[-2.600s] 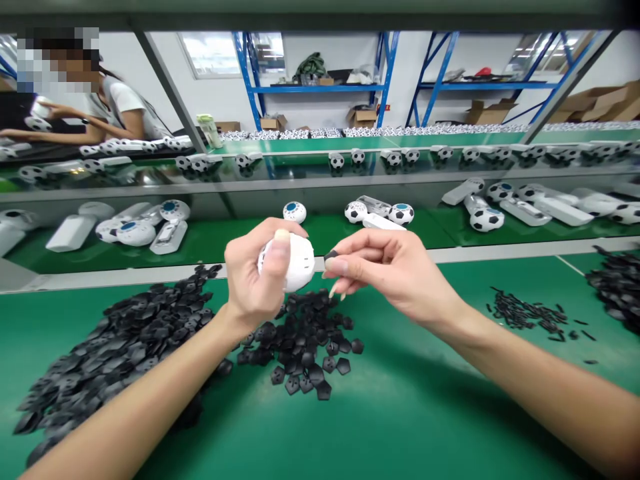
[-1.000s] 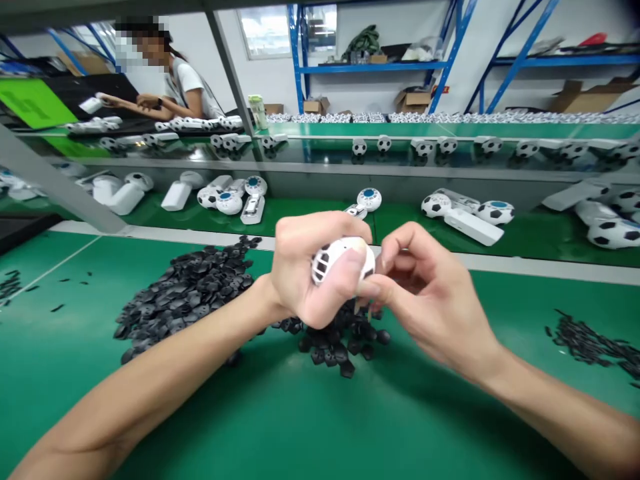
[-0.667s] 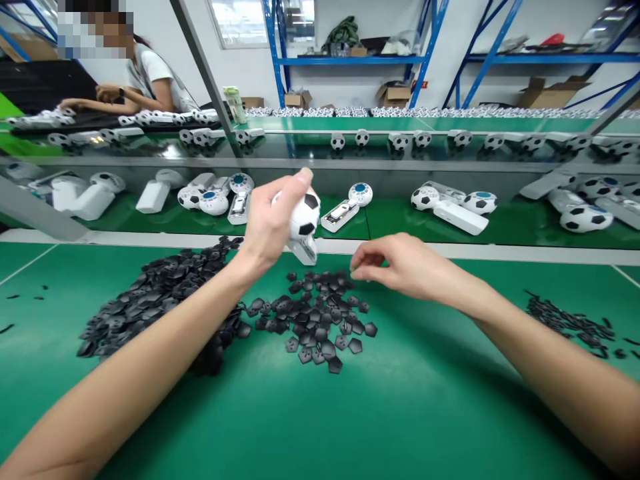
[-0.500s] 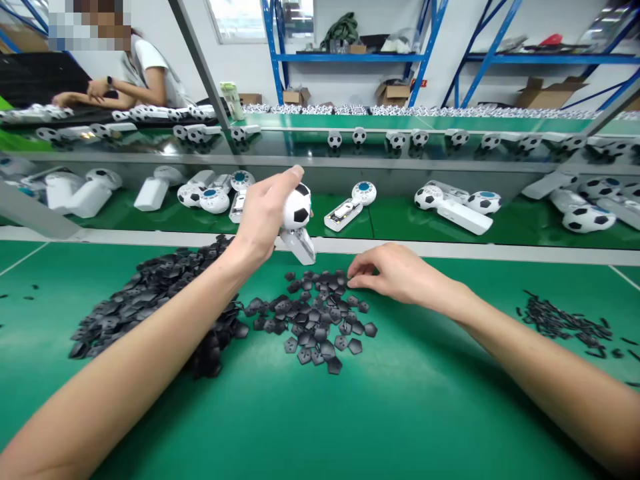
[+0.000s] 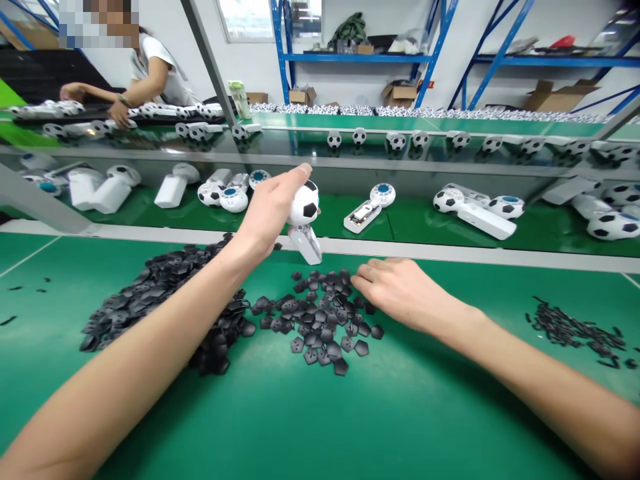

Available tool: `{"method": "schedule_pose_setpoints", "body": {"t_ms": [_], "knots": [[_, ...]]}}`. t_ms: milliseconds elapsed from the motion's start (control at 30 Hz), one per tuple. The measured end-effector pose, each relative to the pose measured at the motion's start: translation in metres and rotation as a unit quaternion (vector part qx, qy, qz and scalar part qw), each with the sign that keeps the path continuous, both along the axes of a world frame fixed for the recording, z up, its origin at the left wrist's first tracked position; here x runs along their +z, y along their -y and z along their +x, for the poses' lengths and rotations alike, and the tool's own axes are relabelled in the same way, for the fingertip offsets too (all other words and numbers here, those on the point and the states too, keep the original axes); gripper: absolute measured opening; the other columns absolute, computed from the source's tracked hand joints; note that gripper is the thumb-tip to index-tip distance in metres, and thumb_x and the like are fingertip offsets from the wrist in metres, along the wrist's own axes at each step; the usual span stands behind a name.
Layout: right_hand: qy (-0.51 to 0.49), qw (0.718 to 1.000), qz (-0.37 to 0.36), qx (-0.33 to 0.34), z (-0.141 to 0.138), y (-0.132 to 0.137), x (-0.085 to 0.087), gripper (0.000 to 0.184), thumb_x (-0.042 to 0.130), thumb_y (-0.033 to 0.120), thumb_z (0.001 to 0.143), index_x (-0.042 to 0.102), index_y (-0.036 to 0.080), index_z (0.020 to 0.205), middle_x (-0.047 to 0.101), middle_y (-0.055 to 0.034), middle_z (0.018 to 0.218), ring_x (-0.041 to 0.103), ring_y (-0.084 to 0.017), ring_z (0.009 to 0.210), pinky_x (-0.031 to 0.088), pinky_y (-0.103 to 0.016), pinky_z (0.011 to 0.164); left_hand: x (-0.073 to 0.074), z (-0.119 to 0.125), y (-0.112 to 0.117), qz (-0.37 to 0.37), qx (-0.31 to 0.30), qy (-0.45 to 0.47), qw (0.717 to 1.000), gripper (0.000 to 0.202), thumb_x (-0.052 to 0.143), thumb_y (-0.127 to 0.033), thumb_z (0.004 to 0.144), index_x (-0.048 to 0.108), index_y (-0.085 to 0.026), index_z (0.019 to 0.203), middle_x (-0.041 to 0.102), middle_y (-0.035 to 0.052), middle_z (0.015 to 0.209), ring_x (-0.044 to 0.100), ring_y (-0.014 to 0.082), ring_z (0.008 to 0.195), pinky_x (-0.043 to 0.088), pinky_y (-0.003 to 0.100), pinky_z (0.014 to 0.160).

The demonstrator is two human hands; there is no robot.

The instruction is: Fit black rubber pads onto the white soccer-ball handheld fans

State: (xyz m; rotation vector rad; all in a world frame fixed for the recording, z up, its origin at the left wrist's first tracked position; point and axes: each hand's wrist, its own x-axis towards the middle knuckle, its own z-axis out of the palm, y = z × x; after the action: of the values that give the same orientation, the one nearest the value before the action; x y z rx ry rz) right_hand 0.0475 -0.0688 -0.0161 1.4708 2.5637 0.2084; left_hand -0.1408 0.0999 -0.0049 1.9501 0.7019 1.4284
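My left hand (image 5: 267,217) was closed round a white ball with black football patches (image 5: 305,203), its white plastic stem (image 5: 305,245) hanging below, and I held it up just over the far edge of the green worktop (image 5: 415,413). My right hand (image 5: 400,293) lay empty and loosely open, its fingertips (image 5: 356,280) at the edge of a scattered pile of black pentagonal pieces (image 5: 325,320); a larger heap of the same pieces (image 5: 160,293) sat to the left. I judged the step in hand to be fitting these pieces onto the ball, so the next move called for my right fingers to pinch one up.
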Motion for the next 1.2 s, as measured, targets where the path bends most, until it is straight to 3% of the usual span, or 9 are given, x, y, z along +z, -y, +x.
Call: {"method": "schedule_pose_setpoints", "body": {"t_ms": [133,233,333,433,533,767,900,1033,1200], "knots": [[-0.023,1.0,0.009,-0.011,0.001,-0.006,-0.005,0.024,0.056,-0.002,0.1,0.075,0.013,0.096,0.077,-0.0129,0.093,0.071,-0.025,0.086,0.03,-0.036,0.061,0.01,-0.011,-0.002,-0.068,-0.031,-0.058,0.996,0.053,0.068,-0.066,0.098,0.062,-0.02,0.072,0.055,0.0028,0.059,0.056,0.0197,0.054,0.048,0.033,0.053],[-0.12,0.991,-0.007,-0.051,0.011,-0.013,-0.004,0.019,0.057,0.011,0.108,0.074,0.014,0.102,0.079,-0.0117,0.099,0.072,-0.023,0.088,0.035,-0.032,0.065,0.02,-0.024,-0.006,-0.101,-0.014,-0.129,0.986,0.057,0.072,-0.068,0.095,0.062,-0.021,0.064,0.055,0.0029,0.053,0.046,0.0169,0.043,0.042,0.034,0.047],[-0.189,0.976,-0.021,-0.104,0.027,-0.015,0.004,0.022,0.056,0.02,0.11,0.075,0.017,0.099,0.079,-0.009,0.091,0.072,-0.022,0.08,0.038,-0.032,0.067,0.034,-0.036,-0.01,-0.173,-0.066,-0.206,0.961,0.061,0.07,-0.072,0.094,0.067,-0.02,0.061,0.058,0.0062,0.047,0.044,0.0176,0.035,0.038,0.035,0.038],[-0.103,0.981,-0.011,-0.163,0.038,-0.011,0.013,0.026,0.059,0.008,0.101,0.075,0.017,0.082,0.074,-0.0105,0.076,0.068,-0.023,0.066,0.033,-0.033,0.06,0.046,-0.04,-0.011,-0.262,-0.143,-0.247,0.922,0.066,0.069,-0.078,0.09,0.074,-0.018,0.062,0.064,0.0144,0.046,0.054,0.0229,0.032,0.041,0.035,0.032],[-0.055,0.986,-0.027,-0.156,0.034,-0.008,0.013,0.029,0.058,-0.003,0.091,0.075,0.015,0.077,0.074,-0.0134,0.077,0.069,-0.025,0.069,0.029,-0.034,0.058,0.052,-0.04,-0.013,-0.292,-0.2,-0.235,0.905,0.063,0.076,-0.075,0.086,0.079,-0.015,0.066,0.071,0.0219,0.056,0.067,0.03,0.04,0.052,0.035,0.034],[-0.193,0.974,-0.052,-0.104,0.029,-0.02,0.001,0.025,0.062,0.009,0.103,0.085,0.019,0.102,0.082,-0.0095,0.105,0.078,-0.025,0.096,0.049,-0.032,0.075,0.06,-0.05,-0.01,-0.338,-0.247,-0.181,0.89,0.036,0.088,-0.052,0.084,0.085,-0.019,0.097,0.082,0.0189,0.078,0.08,0.0366,0.058,0.069,0.041,0.051],[-0.426,0.9,-0.003,-0.089,0.04,-0.019,0.014,0.022,0.068,0.012,0.1,0.088,0.021,0.103,0.084,-0.0078,0.105,0.078,-0.023,0.095,0.056,-0.034,0.085,0.064,-0.049,-0.003,-0.35,-0.273,-0.075,0.893,0.036,0.09,-0.04,0.078,0.084,-0.019,0.106,0.084,0.0192,0.096,0.084,0.0376,0.074,0.071,0.04,0.057],[-0.646,0.754,0.007,-0.118,0.036,-0.01,0.037,0.013,0.082,0.031,0.092,0.088,0.022,0.099,0.084,-0.0058,0.092,0.078,-0.022,0.082,0.062,-0.034,0.076,0.056,-0.027,0.02,-0.367,-0.271,0.006,0.89,0.038,0.086,-0.024,0.072,0.077,-0.021,0.108,0.082,0.0162,0.102,0.083,0.0342,0.086,0.069,0.035,0.059],[-0.799,0.587,-0.03,-0.129,0.018,-0.003,0.045,0.038,0.104,0.039,0.065,0.081,0.019,0.089,0.08,-0.003,0.08,0.077,-0.02,0.073,0.067,-0.033,0.072,0.031,0.009,0.065,-0.416,-0.246,0.084,0.871,0.029,0.087,-0.032,0.08,0.068,-0.022,0.099,0.075,0.0047,0.097,0.077,0.0225,0.087,0.069,0.03,0.064]]}}
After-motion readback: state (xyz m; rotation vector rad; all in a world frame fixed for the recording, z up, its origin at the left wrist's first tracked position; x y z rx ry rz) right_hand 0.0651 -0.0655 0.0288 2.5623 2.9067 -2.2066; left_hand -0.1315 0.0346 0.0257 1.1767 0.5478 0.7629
